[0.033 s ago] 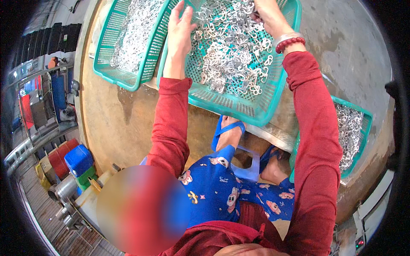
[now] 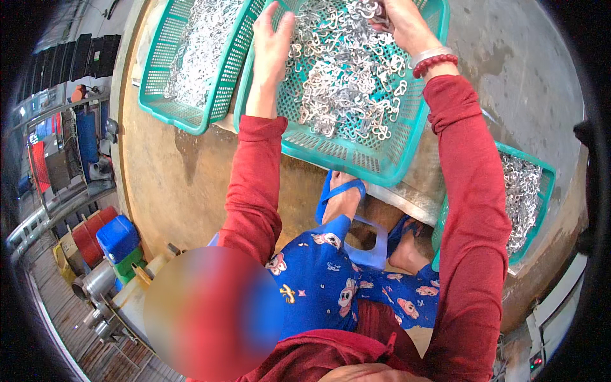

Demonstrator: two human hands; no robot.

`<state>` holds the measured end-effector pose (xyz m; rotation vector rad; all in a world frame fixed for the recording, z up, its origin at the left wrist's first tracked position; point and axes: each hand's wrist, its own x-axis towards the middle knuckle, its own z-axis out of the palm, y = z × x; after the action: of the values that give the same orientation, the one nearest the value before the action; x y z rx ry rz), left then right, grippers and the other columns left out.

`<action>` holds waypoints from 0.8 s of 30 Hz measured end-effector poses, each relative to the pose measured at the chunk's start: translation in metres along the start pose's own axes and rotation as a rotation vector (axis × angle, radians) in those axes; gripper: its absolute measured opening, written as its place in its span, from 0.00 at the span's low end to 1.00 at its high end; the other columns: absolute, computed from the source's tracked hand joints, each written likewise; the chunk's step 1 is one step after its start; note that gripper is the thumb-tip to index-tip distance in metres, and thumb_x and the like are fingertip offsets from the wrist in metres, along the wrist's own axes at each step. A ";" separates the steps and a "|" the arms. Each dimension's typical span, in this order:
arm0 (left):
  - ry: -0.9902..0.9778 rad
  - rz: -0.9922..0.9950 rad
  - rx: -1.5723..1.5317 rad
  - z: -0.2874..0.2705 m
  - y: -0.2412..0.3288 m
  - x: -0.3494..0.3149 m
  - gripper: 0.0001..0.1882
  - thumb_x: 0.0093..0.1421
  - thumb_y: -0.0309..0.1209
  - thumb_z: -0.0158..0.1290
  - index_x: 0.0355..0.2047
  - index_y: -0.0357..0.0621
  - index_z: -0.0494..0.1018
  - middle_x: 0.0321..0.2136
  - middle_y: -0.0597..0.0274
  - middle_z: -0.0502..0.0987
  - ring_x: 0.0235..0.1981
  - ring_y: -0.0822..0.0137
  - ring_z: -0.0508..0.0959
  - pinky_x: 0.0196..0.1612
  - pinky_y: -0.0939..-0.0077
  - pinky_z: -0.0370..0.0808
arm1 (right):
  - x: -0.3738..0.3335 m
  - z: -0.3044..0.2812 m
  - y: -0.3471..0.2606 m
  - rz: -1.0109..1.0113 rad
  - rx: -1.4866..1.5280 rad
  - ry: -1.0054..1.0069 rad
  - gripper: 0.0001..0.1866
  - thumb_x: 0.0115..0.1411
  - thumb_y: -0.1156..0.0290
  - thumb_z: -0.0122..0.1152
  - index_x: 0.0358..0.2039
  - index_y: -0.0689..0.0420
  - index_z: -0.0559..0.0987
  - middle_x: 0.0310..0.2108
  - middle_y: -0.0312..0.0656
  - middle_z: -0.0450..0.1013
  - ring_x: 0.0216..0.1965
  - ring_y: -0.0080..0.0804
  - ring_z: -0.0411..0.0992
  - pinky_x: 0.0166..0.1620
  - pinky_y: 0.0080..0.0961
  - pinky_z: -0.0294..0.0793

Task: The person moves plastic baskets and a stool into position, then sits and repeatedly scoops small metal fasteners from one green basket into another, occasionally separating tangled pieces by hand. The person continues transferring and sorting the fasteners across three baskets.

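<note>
Small silvery curved metal hooks [image 2: 347, 89] are spread over the floor of a green perforated plastic basket [image 2: 356, 164] in front of me. My left hand [image 2: 270, 44] hovers over the basket's left side, thumb and fingers apart, with nothing in it. At the basket's far right, my right hand [image 2: 404, 25] curls its fingers round a small bunch of hooks; the top of the picture cuts off part of this area. A bracelet of red beads [image 2: 436, 62] is on my right wrist.
A second green basket [image 2: 147, 95] full of paler metal pieces stands close on the left. Another green basket [image 2: 546, 191] with metal hooks is at the right, partly behind my right arm. A light-blue plastic stool [image 2: 375, 251] stands by my feet. Blue and green containers [image 2: 118, 239] are at the left.
My right hand has shifted slightly, and the hooks in its fingers show more clearly. The left hand's fingers have moved a little. The baskets stay where they were.
</note>
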<state>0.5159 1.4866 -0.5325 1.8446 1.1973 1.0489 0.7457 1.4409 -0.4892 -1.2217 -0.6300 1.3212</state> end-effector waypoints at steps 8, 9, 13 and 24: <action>-0.962 0.097 0.949 0.057 -0.002 -0.115 0.38 0.47 0.34 0.60 0.59 0.61 0.58 0.61 0.46 0.51 0.57 0.30 0.54 0.50 0.38 0.64 | -0.016 -0.027 -0.008 0.348 -0.921 -0.368 0.35 0.52 0.44 0.60 0.54 0.54 0.71 0.52 0.40 0.68 0.45 0.35 0.69 0.43 0.34 0.74; -0.901 0.158 0.981 0.061 -0.007 -0.120 0.29 0.51 0.30 0.55 0.55 0.61 0.62 0.59 0.46 0.53 0.56 0.28 0.55 0.44 0.40 0.72 | -0.023 -0.030 -0.017 0.371 -1.078 -0.373 0.33 0.53 0.46 0.59 0.54 0.54 0.71 0.50 0.41 0.70 0.46 0.34 0.70 0.46 0.33 0.73; -0.788 0.208 0.626 0.046 -0.023 -0.093 0.16 0.52 0.20 0.45 0.42 0.42 0.70 0.41 0.43 0.73 0.46 0.44 0.72 0.41 0.57 0.74 | -0.090 -0.075 -0.061 -0.240 -1.266 -0.144 0.23 0.58 0.53 0.55 0.47 0.56 0.73 0.42 0.43 0.73 0.41 0.30 0.71 0.43 0.28 0.73; -0.528 0.089 0.943 -0.014 0.024 -0.066 0.30 0.59 0.32 0.51 0.61 0.54 0.56 0.52 0.37 0.65 0.54 0.43 0.66 0.54 0.57 0.63 | -0.424 -0.300 0.010 0.592 -1.717 0.099 0.53 0.35 0.58 0.75 0.63 0.48 0.57 0.60 0.49 0.56 0.61 0.46 0.55 0.58 0.50 0.57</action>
<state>0.4957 1.4188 -0.5226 2.6531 1.3780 -0.0740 0.9211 0.9518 -0.4724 -2.9833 -1.5071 0.9612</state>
